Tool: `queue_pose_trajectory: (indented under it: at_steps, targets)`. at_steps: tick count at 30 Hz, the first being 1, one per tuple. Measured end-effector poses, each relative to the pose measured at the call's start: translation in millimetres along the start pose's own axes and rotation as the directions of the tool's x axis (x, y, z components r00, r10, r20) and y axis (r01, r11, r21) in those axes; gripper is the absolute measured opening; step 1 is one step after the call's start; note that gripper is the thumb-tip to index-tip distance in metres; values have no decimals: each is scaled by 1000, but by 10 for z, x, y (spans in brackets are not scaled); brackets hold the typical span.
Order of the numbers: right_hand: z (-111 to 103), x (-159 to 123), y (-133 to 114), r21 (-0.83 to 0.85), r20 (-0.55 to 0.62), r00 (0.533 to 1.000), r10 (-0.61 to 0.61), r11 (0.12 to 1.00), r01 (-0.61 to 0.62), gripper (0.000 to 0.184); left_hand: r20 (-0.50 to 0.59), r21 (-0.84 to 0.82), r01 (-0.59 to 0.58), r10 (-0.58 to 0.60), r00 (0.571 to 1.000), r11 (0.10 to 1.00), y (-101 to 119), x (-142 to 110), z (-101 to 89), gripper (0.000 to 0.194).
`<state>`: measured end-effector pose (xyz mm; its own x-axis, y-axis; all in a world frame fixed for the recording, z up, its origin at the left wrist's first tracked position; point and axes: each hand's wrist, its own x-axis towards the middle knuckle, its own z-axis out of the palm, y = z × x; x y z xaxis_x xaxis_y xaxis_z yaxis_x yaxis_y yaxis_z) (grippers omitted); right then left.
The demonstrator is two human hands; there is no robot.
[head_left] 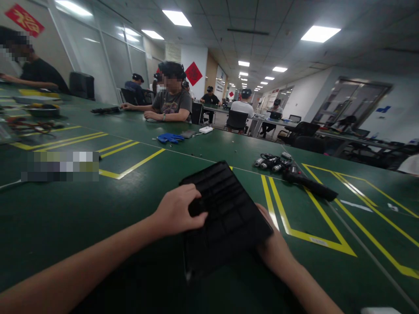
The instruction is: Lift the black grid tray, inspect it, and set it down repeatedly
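Note:
A black rectangular tray [229, 205] with rows of shallow compartments is held tilted above the green table. My right hand [270, 240] grips its right edge, with most of the fingers hidden beneath it. Over the tray's left side, my left hand [180, 209] has its thumb and forefinger bent toward each other against the dark surface. Whatever lies between those fingertips is too dark to make out.
The green table [131, 244] carries yellow tape outlines. Beyond the tray lie a blue glove [170, 138], a white case [206, 130], and a pile of cables and metal cylinders [273, 162] beside a black tube-like object [310, 185]. A person [172, 102] sits across.

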<state>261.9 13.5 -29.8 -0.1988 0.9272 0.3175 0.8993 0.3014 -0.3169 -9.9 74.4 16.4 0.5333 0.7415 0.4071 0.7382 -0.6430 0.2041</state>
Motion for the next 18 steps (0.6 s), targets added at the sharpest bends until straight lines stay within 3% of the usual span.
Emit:
queue_pose_trajectory:
  at_steps: [3, 6, 8, 11, 13, 14, 16, 18]
  targets:
    - [-96, 59, 295, -124, -104, 973, 206, 968, -218, 53, -15, 205, 283, -286, 958, 937, -410, 146, -157, 37]
    - [-162, 69, 568, -216, -134, 910, 392, 885, -413, 58, -5, 348, 507, -539, 842, 789, -808, 225, -248, 48]
    - [-168, 52, 671, -249, -103, 885, 454, 850, -465, 59, 15, 391, 578, -633, 774, 716, -1006, 231, -257, 54]
    - [-148, 22, 735, -293, -72, 885, 461, 838, -460, 59, 71, 400, 612, -689, 721, 682, -1174, 214, -244, 60]
    - [-135, 12, 751, -322, -73, 894, 442, 838, -441, 58, 70, 396, 613, -688, 722, 683, -1196, 211, -242, 61]
    - [-130, 12, 750, -336, -87, 898, 431, 836, -433, 58, 30, 392, 608, -670, 742, 691, -1176, 212, -239, 60]
    - [-119, 21, 708, -350, -134, 908, 396, 839, -417, 56, -92, 353, 565, -573, 814, 746, -1065, 206, -211, 52]
    - [-98, 39, 579, -328, -162, 921, 354, 861, -388, 55, -157, 259, 447, -419, 894, 856, -856, 170, -122, 44]
